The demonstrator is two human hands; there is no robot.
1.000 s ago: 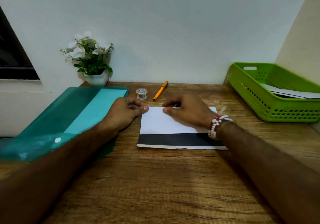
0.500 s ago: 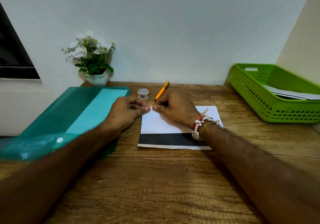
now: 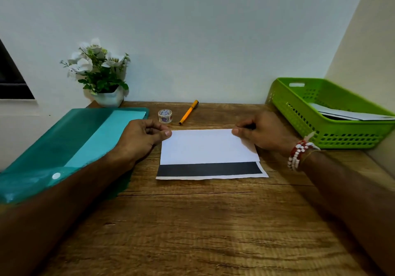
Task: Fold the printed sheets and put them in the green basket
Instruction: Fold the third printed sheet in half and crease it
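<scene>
Two hands, left hand (image 3: 145, 135) and right hand (image 3: 258, 133), pinch the far corners of one folded printed sheet (image 3: 208, 147) lying mid-counter (image 3: 192, 222), while earlier sheets (image 3: 350, 115) already sit in the green basket (image 3: 303, 113) far right; transfer remains.

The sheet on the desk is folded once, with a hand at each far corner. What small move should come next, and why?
Probably lift the sheet by its far corners and carry it right to the basket. The left hand and right hand pinch those corners, and the fold looks flat. Other folded papers already lie in the basket.
</scene>
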